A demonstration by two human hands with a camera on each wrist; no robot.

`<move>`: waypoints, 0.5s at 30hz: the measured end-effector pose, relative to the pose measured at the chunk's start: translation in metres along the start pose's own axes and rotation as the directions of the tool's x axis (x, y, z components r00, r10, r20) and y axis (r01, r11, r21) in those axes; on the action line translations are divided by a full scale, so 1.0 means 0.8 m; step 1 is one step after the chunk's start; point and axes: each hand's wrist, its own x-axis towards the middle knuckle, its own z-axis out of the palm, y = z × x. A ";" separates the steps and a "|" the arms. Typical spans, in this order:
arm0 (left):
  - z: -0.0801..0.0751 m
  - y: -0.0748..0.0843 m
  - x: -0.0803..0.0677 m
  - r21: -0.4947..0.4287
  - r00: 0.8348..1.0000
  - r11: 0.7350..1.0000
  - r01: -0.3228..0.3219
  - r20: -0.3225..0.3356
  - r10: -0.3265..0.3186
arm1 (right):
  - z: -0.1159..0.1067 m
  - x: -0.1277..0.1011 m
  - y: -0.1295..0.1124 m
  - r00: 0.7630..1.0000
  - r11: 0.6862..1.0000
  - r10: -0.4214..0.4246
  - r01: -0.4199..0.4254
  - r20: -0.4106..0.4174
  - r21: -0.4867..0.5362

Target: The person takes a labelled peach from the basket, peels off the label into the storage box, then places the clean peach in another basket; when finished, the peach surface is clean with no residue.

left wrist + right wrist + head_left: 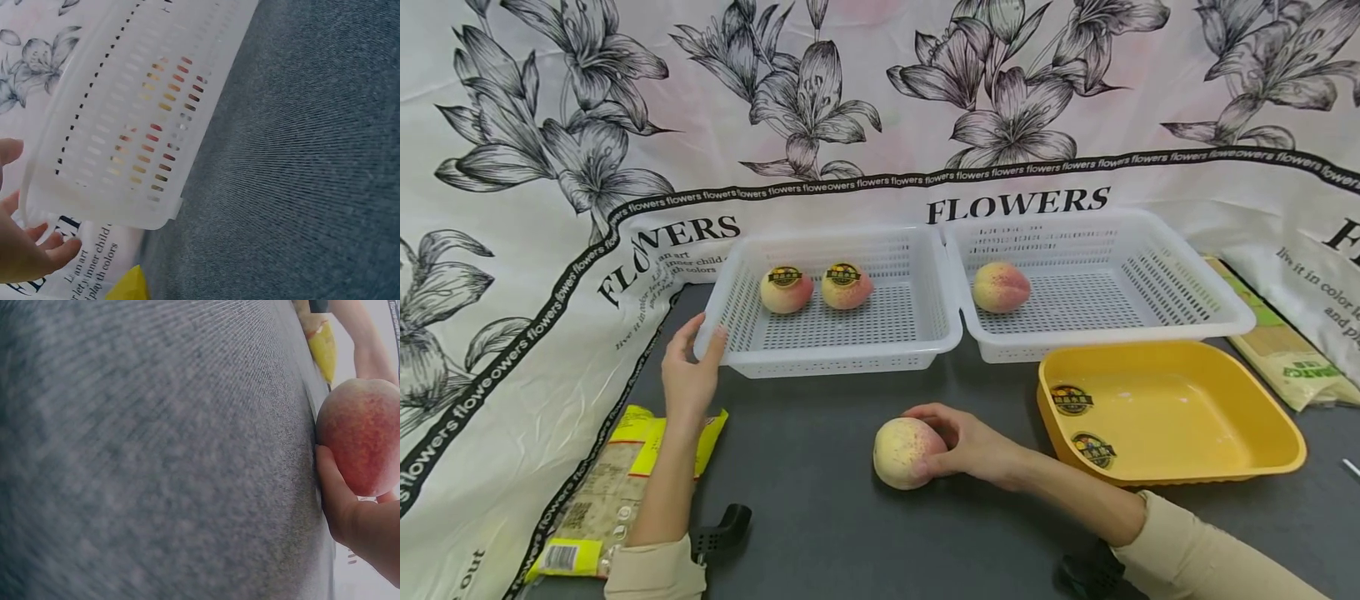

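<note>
Open mat (820, 500) ahead; white baskets (925, 325) block behind.

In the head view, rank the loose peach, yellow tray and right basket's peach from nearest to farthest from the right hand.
1. Loose peach: gripped by the right hand, on the mat.
2. Yellow tray: to its right.
3. Right basket's peach: behind, farthest.
</note>
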 end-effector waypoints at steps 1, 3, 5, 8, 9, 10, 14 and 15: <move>0.001 -0.001 0.000 -0.008 1.000 1.000 0.011 0.008 -0.011 | 0.000 0.000 0.000 1.000 1.000 -0.001 0.001 0.000 0.003; 0.004 -0.003 0.000 -0.027 0.999 0.999 0.036 0.022 -0.035 | 0.000 -0.001 0.001 1.000 1.000 -0.004 0.004 0.002 0.010; 0.006 -0.005 0.001 -0.038 0.998 0.998 0.059 0.029 -0.058 | 0.000 -0.001 0.001 1.000 1.000 -0.006 0.006 0.002 0.014; 0.008 -0.007 0.001 -0.049 0.996 0.995 0.081 0.038 -0.080 | 0.000 -0.001 0.001 1.000 1.000 -0.006 0.006 -0.006 0.013; 0.009 -0.007 0.000 -0.051 0.996 0.995 0.084 0.041 -0.082 | 0.000 -0.001 0.001 1.000 1.000 -0.007 0.007 -0.010 0.011; 0.010 -0.008 0.000 -0.054 0.996 0.995 0.087 0.042 -0.085 | 0.000 -0.001 0.001 1.000 1.000 -0.009 0.009 -0.014 0.006; 0.010 -0.009 -0.001 -0.057 0.995 0.994 0.089 0.041 -0.087 | 0.000 -0.002 0.002 1.000 1.000 -0.013 0.013 -0.024 -0.006; 0.010 -0.010 -0.001 -0.056 0.995 0.994 0.091 0.039 -0.089 | -0.001 -0.002 0.001 1.000 1.000 -0.011 0.011 -0.023 -0.008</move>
